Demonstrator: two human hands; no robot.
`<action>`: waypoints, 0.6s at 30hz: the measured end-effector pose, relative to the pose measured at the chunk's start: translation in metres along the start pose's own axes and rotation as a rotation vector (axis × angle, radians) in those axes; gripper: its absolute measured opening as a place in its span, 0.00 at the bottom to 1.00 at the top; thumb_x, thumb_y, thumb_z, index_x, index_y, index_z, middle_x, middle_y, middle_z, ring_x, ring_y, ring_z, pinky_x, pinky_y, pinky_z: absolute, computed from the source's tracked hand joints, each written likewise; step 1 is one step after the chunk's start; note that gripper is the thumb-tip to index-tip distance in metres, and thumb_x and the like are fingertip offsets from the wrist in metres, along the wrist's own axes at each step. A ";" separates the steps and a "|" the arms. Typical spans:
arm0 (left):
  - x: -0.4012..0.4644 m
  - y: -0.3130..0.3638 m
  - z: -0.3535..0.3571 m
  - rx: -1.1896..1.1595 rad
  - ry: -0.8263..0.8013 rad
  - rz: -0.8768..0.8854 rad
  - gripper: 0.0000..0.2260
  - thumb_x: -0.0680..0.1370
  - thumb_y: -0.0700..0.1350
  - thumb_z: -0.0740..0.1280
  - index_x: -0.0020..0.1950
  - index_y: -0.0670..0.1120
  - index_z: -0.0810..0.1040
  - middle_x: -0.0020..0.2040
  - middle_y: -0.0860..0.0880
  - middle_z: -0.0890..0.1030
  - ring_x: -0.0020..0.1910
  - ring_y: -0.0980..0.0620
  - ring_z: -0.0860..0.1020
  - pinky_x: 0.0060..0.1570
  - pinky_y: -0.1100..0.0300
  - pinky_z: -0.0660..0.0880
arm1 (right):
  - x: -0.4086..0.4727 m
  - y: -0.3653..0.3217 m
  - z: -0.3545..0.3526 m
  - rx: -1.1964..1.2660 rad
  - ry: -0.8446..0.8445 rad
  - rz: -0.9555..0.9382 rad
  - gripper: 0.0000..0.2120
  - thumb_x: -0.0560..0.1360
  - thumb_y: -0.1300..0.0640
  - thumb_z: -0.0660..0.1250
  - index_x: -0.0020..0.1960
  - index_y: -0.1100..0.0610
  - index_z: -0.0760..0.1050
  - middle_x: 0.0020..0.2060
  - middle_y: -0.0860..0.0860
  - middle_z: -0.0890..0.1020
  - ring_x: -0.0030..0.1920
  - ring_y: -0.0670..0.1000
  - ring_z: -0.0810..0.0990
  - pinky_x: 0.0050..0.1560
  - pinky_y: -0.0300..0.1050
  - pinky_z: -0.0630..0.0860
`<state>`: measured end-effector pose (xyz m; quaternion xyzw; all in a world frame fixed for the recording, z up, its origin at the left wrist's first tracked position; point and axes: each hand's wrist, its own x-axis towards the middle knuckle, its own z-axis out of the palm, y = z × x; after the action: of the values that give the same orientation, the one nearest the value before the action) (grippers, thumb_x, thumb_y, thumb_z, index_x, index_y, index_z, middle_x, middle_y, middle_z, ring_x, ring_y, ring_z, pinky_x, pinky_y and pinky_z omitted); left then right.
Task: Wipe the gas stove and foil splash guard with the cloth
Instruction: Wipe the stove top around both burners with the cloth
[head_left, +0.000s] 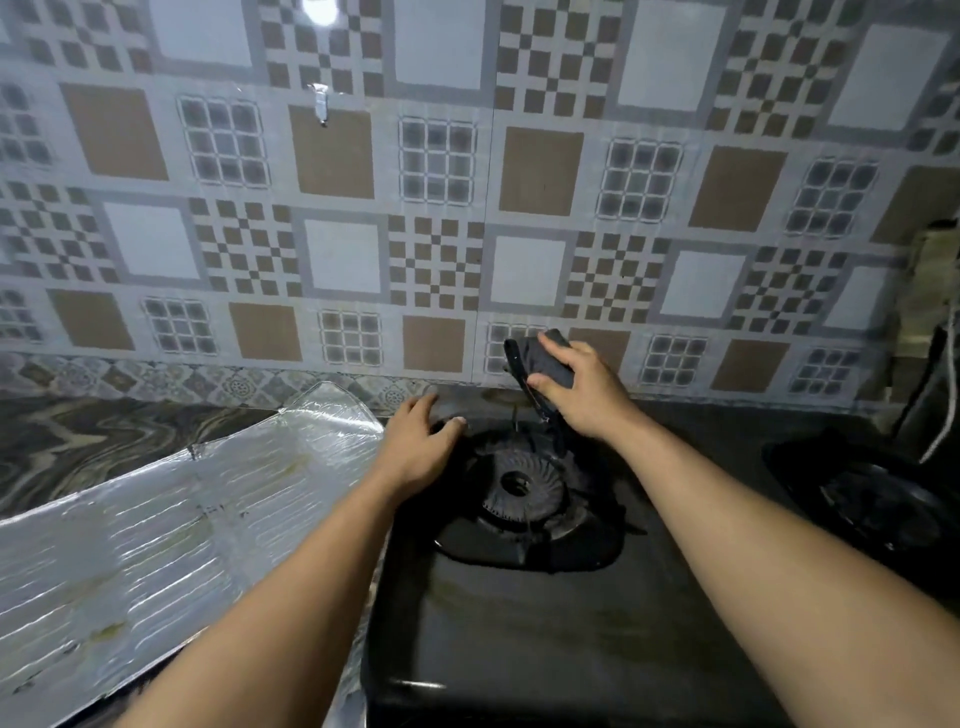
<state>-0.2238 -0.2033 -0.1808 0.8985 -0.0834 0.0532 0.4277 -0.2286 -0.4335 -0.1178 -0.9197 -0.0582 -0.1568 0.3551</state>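
A black gas stove (519, 623) fills the lower middle, with its round burner (522, 488) at the centre. My right hand (584, 392) grips a dark grey cloth (545, 358) above the stove's back edge, close to the tiled wall. My left hand (421, 441) rests on the stove's back left corner, fingers spread, holding nothing. The silver foil splash guard (156, 530) lies flat on the counter to the left of the stove, stained in places.
A patterned tiled wall (467, 208) rises straight behind the stove. A marbled counter (104, 431) runs along the left. A second dark burner or pan (872, 499) sits at the right, with a white cord (943, 415) hanging beside it.
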 end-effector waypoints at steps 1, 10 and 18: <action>0.005 -0.002 0.000 -0.024 0.017 -0.023 0.29 0.79 0.54 0.65 0.77 0.44 0.64 0.75 0.41 0.66 0.74 0.43 0.64 0.73 0.51 0.61 | 0.014 0.002 0.004 0.005 -0.028 -0.020 0.29 0.76 0.48 0.68 0.75 0.48 0.64 0.69 0.55 0.68 0.70 0.57 0.67 0.67 0.45 0.64; 0.023 -0.012 0.015 -0.181 -0.048 -0.075 0.22 0.80 0.52 0.58 0.74 0.50 0.68 0.72 0.49 0.71 0.71 0.51 0.69 0.68 0.57 0.67 | 0.101 0.001 0.073 -0.041 -0.381 -0.206 0.28 0.77 0.47 0.67 0.75 0.48 0.64 0.69 0.56 0.70 0.70 0.56 0.68 0.68 0.47 0.64; 0.032 -0.022 0.023 -0.018 -0.032 -0.040 0.32 0.75 0.58 0.51 0.78 0.49 0.61 0.75 0.45 0.69 0.71 0.49 0.68 0.70 0.54 0.65 | 0.129 -0.010 0.121 -0.482 -0.597 -0.303 0.25 0.79 0.35 0.45 0.75 0.33 0.50 0.79 0.48 0.50 0.78 0.61 0.42 0.72 0.69 0.41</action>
<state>-0.1877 -0.2112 -0.2064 0.8968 -0.0727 0.0296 0.4355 -0.0790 -0.3456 -0.1536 -0.9627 -0.2551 0.0570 0.0698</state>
